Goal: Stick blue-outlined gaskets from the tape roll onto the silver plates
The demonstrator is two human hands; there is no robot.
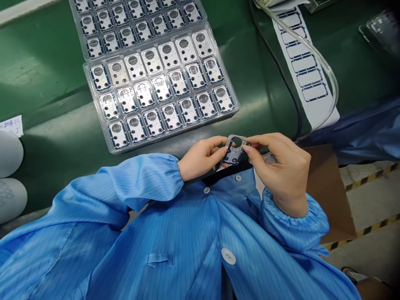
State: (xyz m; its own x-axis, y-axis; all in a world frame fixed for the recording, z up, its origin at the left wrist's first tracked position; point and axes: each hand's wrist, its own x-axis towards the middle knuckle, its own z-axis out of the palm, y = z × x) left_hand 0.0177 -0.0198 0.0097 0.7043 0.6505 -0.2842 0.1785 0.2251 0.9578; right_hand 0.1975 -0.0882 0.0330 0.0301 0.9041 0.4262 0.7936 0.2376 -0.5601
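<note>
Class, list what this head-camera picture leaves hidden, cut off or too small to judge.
- Small metal plate: its edges are covered by the fingers of the left hand and right hand.
- Far tray: cut off by the top edge.
- Paper slip: writing too small, cut by the left edge.
- Near tray: part markings too small.
</note>
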